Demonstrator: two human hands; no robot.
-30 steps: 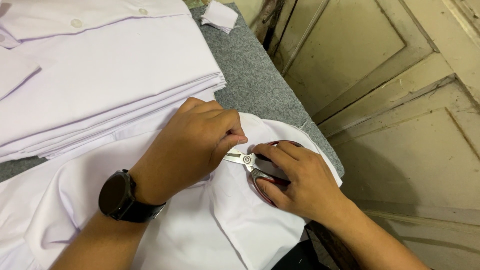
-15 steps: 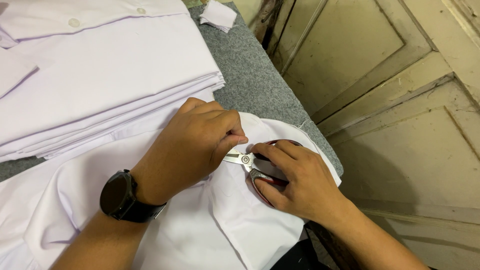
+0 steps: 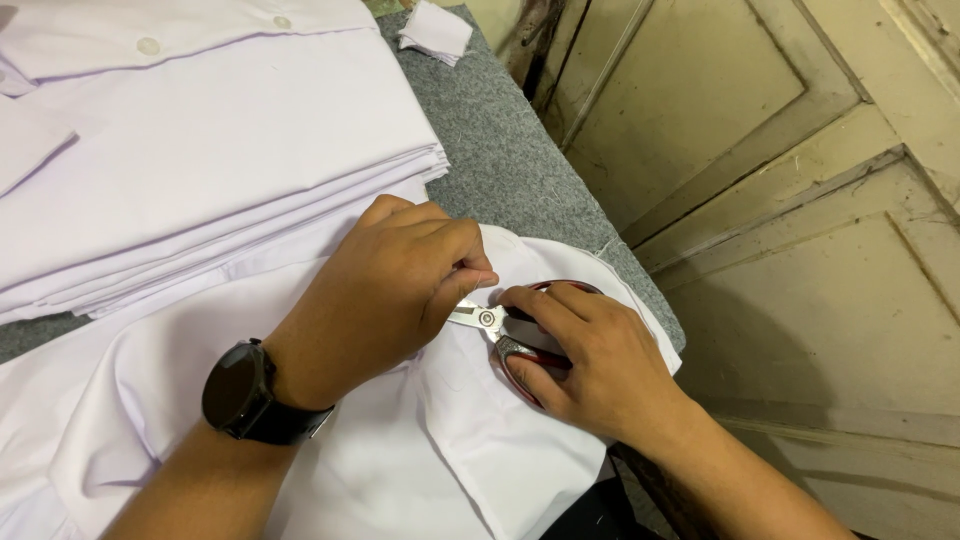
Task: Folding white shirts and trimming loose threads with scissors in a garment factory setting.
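A white shirt [image 3: 400, 460] lies spread on the grey felt table [image 3: 510, 160] in front of me. My left hand [image 3: 385, 295], with a black watch on its wrist, pinches the shirt's cloth near the collar. My right hand [image 3: 590, 365] grips small scissors [image 3: 495, 325] with dark red handles. Their metal blades point left, under the fingertips of my left hand. The blade tips are hidden by those fingers.
A stack of folded white shirts [image 3: 200, 150] fills the table's upper left. A small white cloth scrap [image 3: 435, 30] lies at the far edge. A cream wooden panelled door [image 3: 800, 180] stands close on the right, along the table's edge.
Both hands stay in nearly the same place; the scissors and the pinched cloth have barely shifted.
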